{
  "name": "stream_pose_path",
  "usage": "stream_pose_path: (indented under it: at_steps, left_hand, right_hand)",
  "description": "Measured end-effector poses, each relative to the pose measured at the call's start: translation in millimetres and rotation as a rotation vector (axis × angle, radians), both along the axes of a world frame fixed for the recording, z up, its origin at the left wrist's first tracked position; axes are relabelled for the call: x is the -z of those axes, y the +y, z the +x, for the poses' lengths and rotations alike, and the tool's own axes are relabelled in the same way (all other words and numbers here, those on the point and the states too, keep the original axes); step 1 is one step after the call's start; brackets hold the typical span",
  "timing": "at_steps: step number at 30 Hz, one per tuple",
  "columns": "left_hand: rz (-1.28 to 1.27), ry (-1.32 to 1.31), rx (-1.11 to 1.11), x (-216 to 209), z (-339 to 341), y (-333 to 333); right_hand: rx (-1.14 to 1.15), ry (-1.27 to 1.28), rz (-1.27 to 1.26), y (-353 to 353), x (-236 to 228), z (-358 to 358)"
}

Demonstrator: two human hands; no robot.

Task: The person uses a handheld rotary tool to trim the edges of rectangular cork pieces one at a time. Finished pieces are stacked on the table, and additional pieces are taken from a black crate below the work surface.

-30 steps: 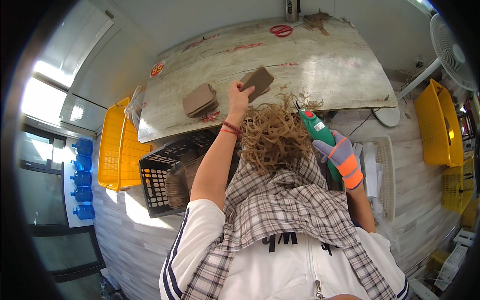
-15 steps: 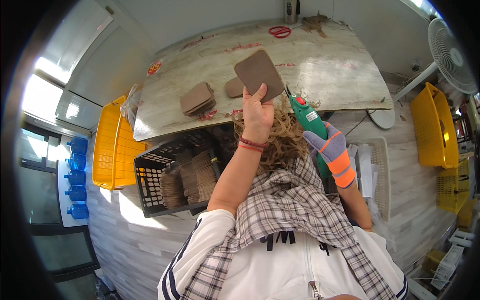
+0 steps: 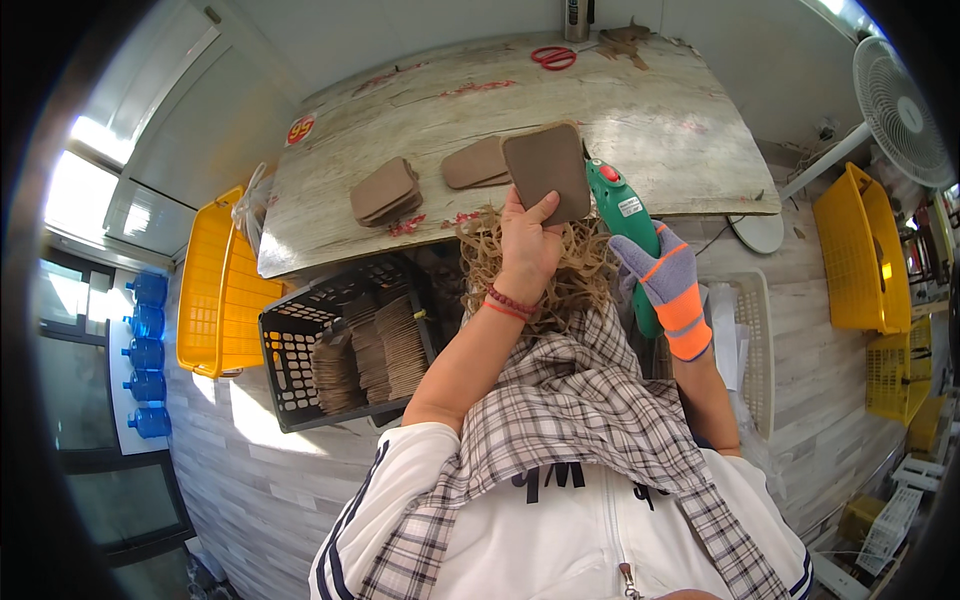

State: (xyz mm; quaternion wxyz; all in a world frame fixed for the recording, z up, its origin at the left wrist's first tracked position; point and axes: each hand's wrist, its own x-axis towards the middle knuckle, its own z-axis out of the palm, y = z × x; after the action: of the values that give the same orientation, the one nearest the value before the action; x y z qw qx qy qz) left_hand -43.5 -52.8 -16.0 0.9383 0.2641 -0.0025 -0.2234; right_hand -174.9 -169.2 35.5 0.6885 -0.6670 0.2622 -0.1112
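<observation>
My bare left hand (image 3: 530, 245) pinches a flat brown piece with rounded corners (image 3: 548, 165), thumb on its near face. The piece is held up over the table's near edge. A grey and orange glove covers my right hand (image 3: 672, 285), wrapped round a green handheld power tool (image 3: 628, 208) with a red switch. The tool's tip is hidden at the right edge of the piece. Curly brown trimmings (image 3: 585, 268) are heaped on my plaid apron (image 3: 560, 400). Similar brown pieces lie on the table as a small stack (image 3: 384, 192) and a second pile (image 3: 472, 165).
Below the worn wooden table (image 3: 400, 110), a black crate (image 3: 283, 350) holds rows of brown pieces. Red scissors (image 3: 553, 58) lie at the back. Yellow baskets stand left (image 3: 212, 300) and right (image 3: 848, 250); a white basket (image 3: 762, 350) and fan (image 3: 905, 112) are on my right.
My left hand has brought the brown piece right and slightly down, turning it straighter, against the tool. The tool's tip, visible before, is now hidden. My right hand has moved little.
</observation>
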Motion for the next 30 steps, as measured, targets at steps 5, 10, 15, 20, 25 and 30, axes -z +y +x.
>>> stream_pose_path:
  at_steps: [5,10,15,20,25,30]
  left_hand:
    - [0.045,-0.113,0.061,6,-4,7]
    - [0.189,-0.250,0.155,-6,9,34]
    - [0.377,-0.398,0.328,-21,39,68]
    - [0.519,-0.441,0.469,-30,49,83]
    - [0.577,-0.371,0.560,-21,42,86]
    - [0.583,-0.368,0.626,-5,40,88]
  right_hand:
    - [0.001,-0.026,-0.063,-9,-8,0]
    - [-0.106,0.042,-0.125,-22,-25,-14]
    - [-0.258,0.095,-0.159,-35,-30,-30]
    - [-0.318,0.111,-0.241,-32,-27,-35]
    - [-0.306,0.119,-0.241,-21,-24,-32]
    - [-0.304,0.127,-0.189,-12,-24,-23]
